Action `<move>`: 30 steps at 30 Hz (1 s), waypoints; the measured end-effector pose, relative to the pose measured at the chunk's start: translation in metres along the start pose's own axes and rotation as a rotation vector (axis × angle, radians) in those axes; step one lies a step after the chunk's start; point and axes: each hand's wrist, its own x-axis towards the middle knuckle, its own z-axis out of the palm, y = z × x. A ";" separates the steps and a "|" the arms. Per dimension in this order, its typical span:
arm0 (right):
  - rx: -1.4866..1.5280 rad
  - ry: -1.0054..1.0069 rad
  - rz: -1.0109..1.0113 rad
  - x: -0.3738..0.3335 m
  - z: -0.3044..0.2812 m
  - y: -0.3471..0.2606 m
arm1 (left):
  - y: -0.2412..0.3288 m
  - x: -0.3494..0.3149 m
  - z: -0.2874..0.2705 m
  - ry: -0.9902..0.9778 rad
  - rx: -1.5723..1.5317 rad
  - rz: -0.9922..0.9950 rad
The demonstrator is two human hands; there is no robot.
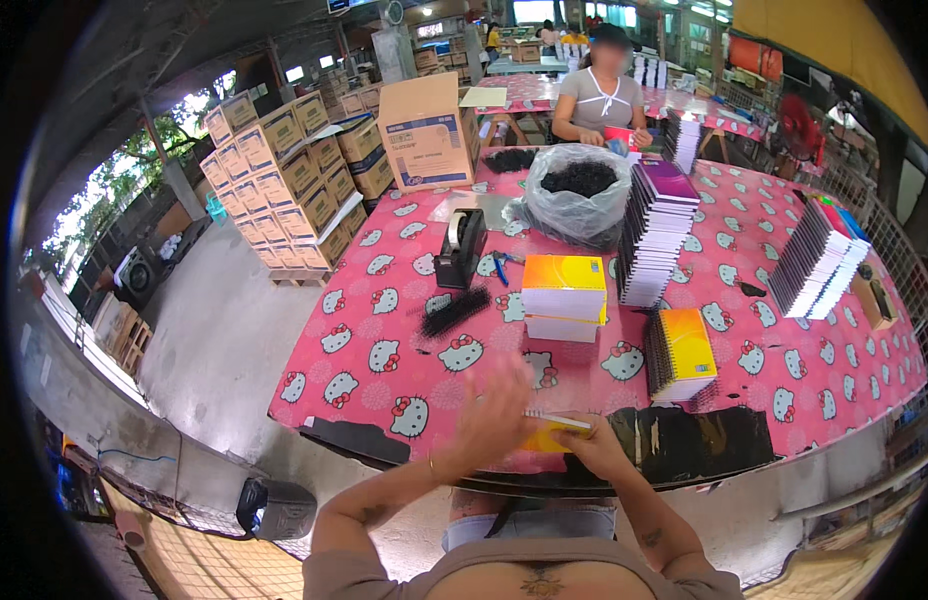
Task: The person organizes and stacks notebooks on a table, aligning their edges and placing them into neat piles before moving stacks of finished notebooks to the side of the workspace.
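Near the front edge of the table, my right hand (596,450) grips a small yellow notebook (556,436) by its right end. My left hand (492,408) is at the notebook's left end, its fingers stretched out and smeared by motion; whether the palm touches the notebook is hard to see. Just beyond stands a stack of orange-yellow notebooks (564,290). To the right is a group of spiral-bound yellow notebooks (681,352). A bundle of black binding coils (455,312) lies ahead of my left hand, near blue-handled pliers (501,268).
A black tape dispenser (461,248), a clear plastic bag of black coils (580,195) and a tall stack of purple notebooks (656,230) stand farther back. More notebooks (820,258) are at the right. Across the table sits a co-worker (602,95). Cartons (284,180) are piled at left.
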 end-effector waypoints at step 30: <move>-0.143 -0.034 -0.054 0.020 -0.027 0.048 | 0.053 -0.015 0.042 -0.146 -0.495 0.102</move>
